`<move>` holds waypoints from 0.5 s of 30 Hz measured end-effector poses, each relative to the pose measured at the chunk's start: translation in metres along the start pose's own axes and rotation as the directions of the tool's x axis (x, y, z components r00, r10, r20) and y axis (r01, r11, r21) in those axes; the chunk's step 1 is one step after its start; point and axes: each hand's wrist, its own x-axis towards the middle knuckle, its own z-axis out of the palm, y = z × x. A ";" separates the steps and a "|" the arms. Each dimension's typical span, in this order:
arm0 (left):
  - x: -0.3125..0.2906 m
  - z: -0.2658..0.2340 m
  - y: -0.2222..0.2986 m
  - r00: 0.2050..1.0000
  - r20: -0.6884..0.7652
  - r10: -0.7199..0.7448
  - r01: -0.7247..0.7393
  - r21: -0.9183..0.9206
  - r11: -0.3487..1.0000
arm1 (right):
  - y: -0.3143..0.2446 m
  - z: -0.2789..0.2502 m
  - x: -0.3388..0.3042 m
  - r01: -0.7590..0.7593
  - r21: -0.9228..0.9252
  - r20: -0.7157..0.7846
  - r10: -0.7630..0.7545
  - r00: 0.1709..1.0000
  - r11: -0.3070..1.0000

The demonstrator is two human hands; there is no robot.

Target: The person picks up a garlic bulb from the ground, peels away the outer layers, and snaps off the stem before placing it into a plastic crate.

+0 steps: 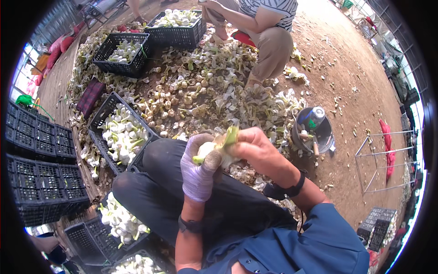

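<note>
One garlic bulb (205, 150) within curled left hand (199, 167); right hand (254, 145) pinching its green husk (231, 135).

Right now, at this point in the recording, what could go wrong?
The garlic bulb could slip from the grip of the gloved left hand if the right hand tugs hard at the yellow-green husk. A shift of the knees might jostle the garlic-filled crate close beside them. A sideways reach might knock the wooden handle at the rim of the bucket.
</note>
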 end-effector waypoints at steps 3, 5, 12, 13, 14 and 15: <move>-0.001 -0.009 -0.005 0.990 0.137 -0.035 0.044 -0.059 0.997 | -0.006 0.000 0.011 -0.165 0.403 -0.133 0.236 0.963 0.900; -0.003 -0.006 0.003 0.987 0.153 -0.058 0.068 -0.061 0.996 | -0.002 -0.003 0.023 -0.101 0.463 -0.224 0.227 0.948 0.880; 0.004 0.001 0.003 0.996 0.078 -0.030 0.036 -0.070 0.997 | 0.024 -0.022 0.033 0.071 0.584 -0.356 0.177 0.917 0.808; 0.002 0.000 0.006 0.997 0.073 -0.030 0.034 -0.066 0.997 | 0.032 -0.031 0.034 0.091 0.621 -0.360 0.181 0.915 0.778; 0.003 0.003 0.006 0.998 0.059 -0.002 0.005 -0.057 0.998 | 0.031 -0.043 0.032 0.078 0.623 -0.240 0.096 0.966 0.778; 0.003 0.004 0.006 0.999 0.046 0.026 -0.024 -0.048 0.999 | 0.033 -0.047 0.029 0.078 0.624 -0.242 0.097 0.965 0.778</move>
